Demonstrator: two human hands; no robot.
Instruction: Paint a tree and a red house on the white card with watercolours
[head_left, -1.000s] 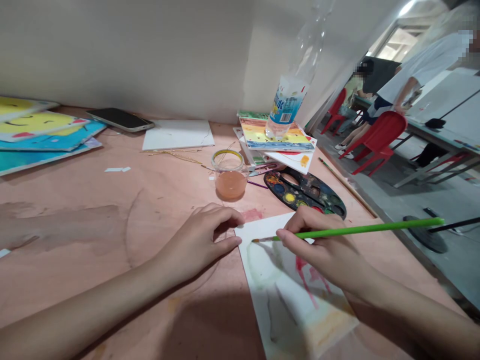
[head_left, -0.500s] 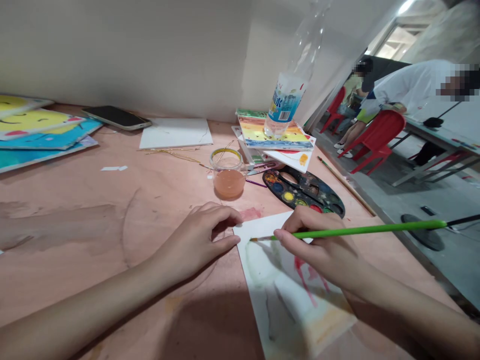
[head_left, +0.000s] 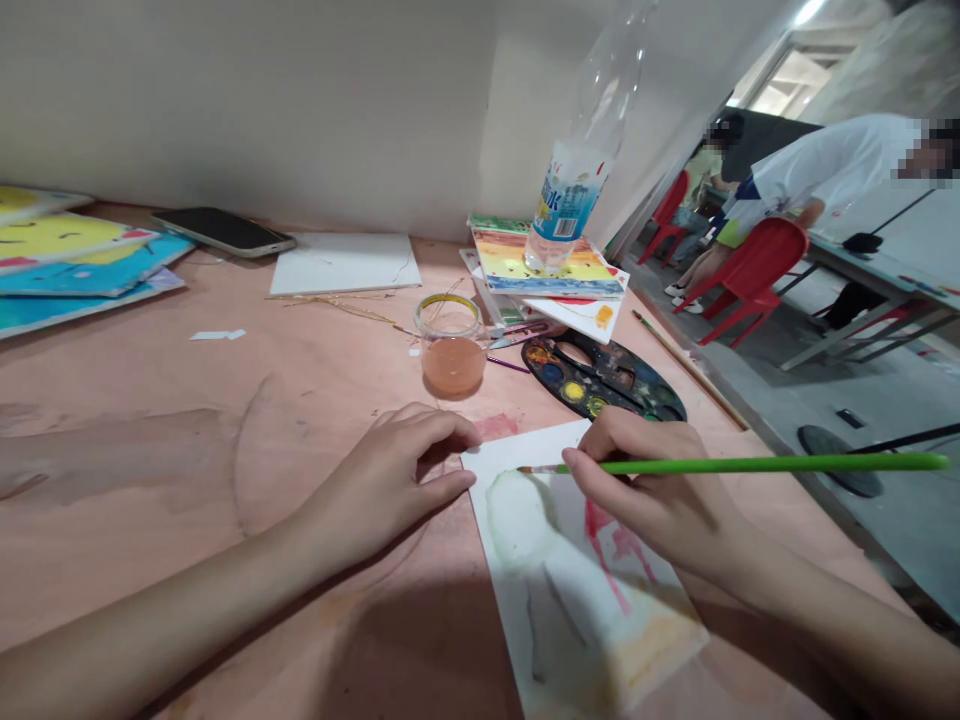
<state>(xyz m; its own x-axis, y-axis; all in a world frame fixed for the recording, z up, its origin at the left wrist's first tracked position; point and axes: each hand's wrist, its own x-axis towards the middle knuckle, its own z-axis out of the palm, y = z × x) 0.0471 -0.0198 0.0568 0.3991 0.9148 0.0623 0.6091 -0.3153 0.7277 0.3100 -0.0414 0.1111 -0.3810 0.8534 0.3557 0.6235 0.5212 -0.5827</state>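
Note:
My right hand pinches a long green paintbrush, its tip resting near the top of a white paper with pale green, red and orange washes. My left hand lies curled on the wooden table, thumb and fingers pressing the paper's top left corner. A glass jar of orange-pink water stands just beyond my left hand. A dark paint palette lies beyond my right hand.
A plastic water bottle stands on a stack of painted boards. A phone, a white sheet and yellow-and-blue paintings lie at the back left. People sit on red chairs at the right.
The brush tip has shifted slightly right and up on the paper, and the handle now lies more level. My left hand has stayed on the corner.

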